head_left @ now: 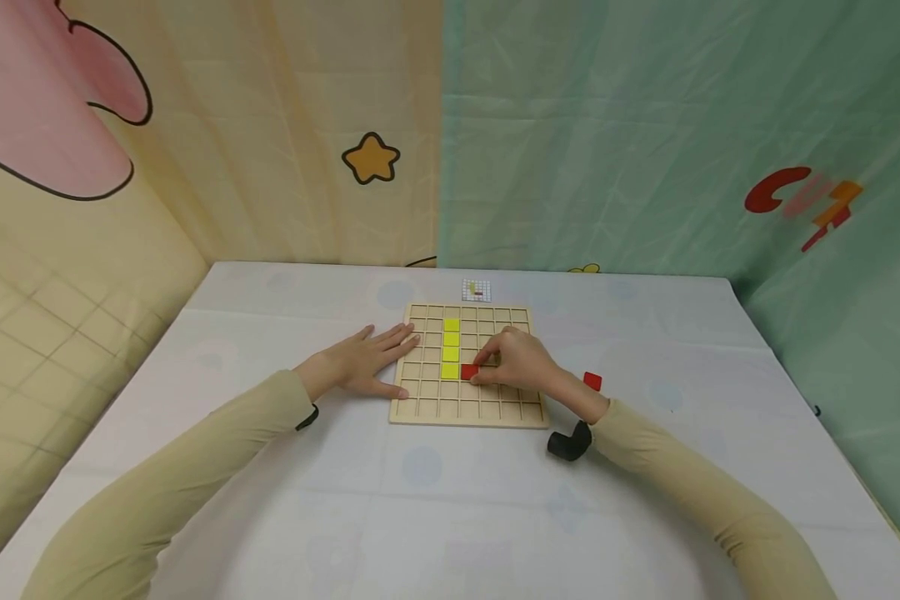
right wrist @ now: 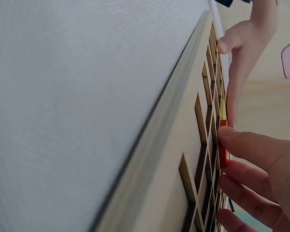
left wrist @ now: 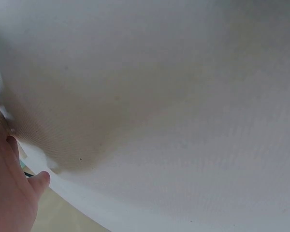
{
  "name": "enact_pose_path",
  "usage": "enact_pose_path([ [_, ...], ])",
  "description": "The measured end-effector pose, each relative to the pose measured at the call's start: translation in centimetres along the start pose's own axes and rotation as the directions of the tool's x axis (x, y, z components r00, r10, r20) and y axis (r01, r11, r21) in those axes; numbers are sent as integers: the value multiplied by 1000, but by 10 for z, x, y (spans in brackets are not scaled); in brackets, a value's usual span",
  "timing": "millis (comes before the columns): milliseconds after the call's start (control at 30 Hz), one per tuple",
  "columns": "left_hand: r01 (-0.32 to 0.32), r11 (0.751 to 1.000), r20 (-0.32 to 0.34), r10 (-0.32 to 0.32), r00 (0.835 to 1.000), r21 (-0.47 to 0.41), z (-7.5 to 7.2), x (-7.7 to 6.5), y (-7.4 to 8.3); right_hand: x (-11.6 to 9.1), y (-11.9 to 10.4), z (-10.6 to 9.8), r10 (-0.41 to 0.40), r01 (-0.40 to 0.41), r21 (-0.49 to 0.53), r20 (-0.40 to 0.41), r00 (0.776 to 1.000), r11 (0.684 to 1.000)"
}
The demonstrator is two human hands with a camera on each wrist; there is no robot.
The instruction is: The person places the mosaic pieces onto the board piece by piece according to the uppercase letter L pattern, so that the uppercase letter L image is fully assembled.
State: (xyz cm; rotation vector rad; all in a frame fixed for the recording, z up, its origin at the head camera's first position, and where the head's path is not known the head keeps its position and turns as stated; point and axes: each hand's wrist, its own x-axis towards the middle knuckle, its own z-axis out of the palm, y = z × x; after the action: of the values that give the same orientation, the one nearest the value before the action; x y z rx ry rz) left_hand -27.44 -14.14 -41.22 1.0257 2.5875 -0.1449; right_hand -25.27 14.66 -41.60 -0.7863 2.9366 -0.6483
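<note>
A wooden grid board (head_left: 429, 410) lies on the table, with several yellow square tiles (head_left: 451, 340) set in one column of its cells. My right hand (head_left: 523, 360) pinches a red square tile (head_left: 468, 372) between thumb and finger, right beside the lowest yellow tile. In the right wrist view, the thumb and a fingertip meet the red tile (right wrist: 223, 150) at the board's surface, while the other fingers spread near the grid. Over the board's left edge rests my left hand (head_left: 363, 363), its fingers straight and the thumb spread toward the lower left cells.
A second red tile (head_left: 592, 381) lies on the table right of the board, past my right wrist. Behind the board sits a small printed grid card (head_left: 476, 290). Black wrist gear (head_left: 570, 443) hangs by my right sleeve. Printed curtains (head_left: 630, 150) close off the back.
</note>
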Motion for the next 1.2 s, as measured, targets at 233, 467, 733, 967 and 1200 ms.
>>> enact_pose_path([
  [233,0,1000,4,0,1000,-3,0,1,-1,1,2,2,-6,6,5,2,1000,1000],
  [467,-4,1000,6,4,1000,-7,-1,0,-1,2,2,2,-5,5,37,4,1000,999],
  [733,-3,1000,9,3,1000,-3,-2,0,-1,1,4,2,-8,9,38,-15,1000,999],
  [967,-1,1000,6,1,1000,-16,-1,-4,-2,-9,6,-13,25,-22,38,-72,997,999],
  [1200,-11,1000,4,11,1000,4,-3,-3,-1,-36,38,-46,30,-25,31,-141,990,999],
])
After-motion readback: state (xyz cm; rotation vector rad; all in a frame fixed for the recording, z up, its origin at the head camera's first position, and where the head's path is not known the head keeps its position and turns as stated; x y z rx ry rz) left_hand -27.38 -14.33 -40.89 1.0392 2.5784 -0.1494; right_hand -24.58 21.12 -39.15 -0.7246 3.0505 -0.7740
